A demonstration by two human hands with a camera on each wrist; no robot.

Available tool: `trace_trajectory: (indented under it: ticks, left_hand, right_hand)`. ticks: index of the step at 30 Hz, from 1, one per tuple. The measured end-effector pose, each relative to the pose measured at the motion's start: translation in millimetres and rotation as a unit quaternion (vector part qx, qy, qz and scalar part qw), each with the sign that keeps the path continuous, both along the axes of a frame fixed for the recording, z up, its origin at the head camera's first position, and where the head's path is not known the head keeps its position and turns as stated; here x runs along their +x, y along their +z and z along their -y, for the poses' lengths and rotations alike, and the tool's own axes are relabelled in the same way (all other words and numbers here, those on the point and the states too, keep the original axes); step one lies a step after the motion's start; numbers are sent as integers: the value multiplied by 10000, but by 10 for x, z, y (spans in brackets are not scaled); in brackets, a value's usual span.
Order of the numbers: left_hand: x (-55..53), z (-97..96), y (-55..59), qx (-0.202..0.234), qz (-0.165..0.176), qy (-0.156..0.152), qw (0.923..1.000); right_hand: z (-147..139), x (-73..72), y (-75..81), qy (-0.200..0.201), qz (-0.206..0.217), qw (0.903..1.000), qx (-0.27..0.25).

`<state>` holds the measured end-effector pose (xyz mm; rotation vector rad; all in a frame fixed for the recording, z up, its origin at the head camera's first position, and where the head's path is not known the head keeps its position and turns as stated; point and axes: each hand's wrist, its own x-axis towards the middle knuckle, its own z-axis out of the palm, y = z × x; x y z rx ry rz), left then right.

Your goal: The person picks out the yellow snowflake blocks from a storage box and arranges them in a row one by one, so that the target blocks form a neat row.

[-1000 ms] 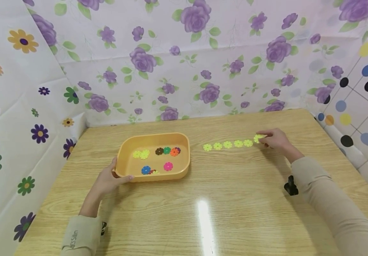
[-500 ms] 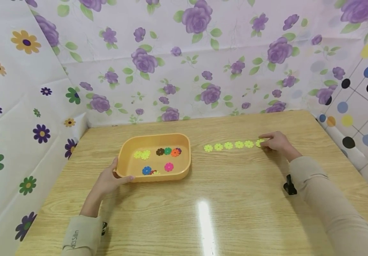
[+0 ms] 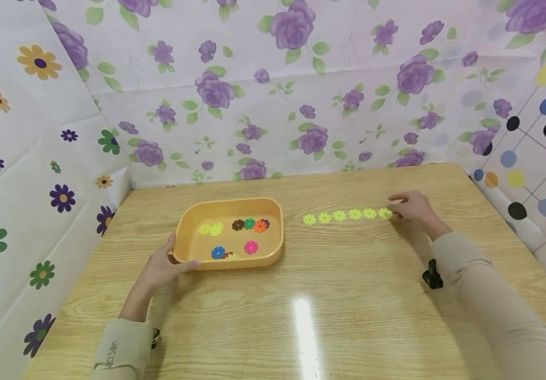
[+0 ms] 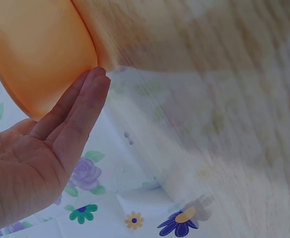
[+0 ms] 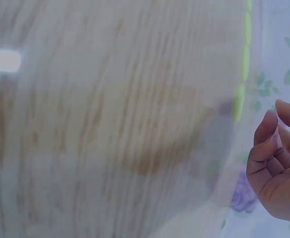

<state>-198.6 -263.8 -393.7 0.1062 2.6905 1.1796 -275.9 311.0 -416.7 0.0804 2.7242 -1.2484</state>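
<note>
My left hand [image 3: 161,269] grips the near left corner of an orange plastic basin [image 3: 276,245], thumb along the front rim and fingers on the outer side; in the left wrist view the fingers [image 4: 78,106] lie straight against its wall. Several yellow flower-shaped plastic discs [image 3: 339,215] form a row on the table right of the basin. At the row's right end is the last yellow disc [image 3: 384,213], with my right hand [image 3: 412,207] beside it. The right wrist view shows the thumb and forefinger apart from that disc [image 5: 239,103], fingers loosely bent, holding nothing.
Inside the basin lie yellow discs [image 3: 216,229], a brown disc [image 3: 238,225], a green one, an orange one [image 3: 260,226], a blue disc [image 3: 218,253] and a pink disc [image 3: 251,247]. Flower-printed sheets [image 3: 263,105] stand behind the wooden table [image 3: 348,295].
My right hand brought the last yellow disc down to the row's right end, let go of it and drew slightly right. The left hand stays on the basin.
</note>
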Motion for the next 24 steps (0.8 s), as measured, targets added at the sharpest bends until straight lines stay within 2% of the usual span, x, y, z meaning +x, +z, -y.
trace_trajectory:
  ticks: [8, 24]
  left_hand:
    - [0, -5, 5, -26, 33, 35, 10000]
    - [11, -19, 19, -29, 87, 69, 9999]
  right_hand:
    - [154, 97, 176, 41, -115, 9997, -195]
    - [424, 94, 462, 96, -336, 9975, -617]
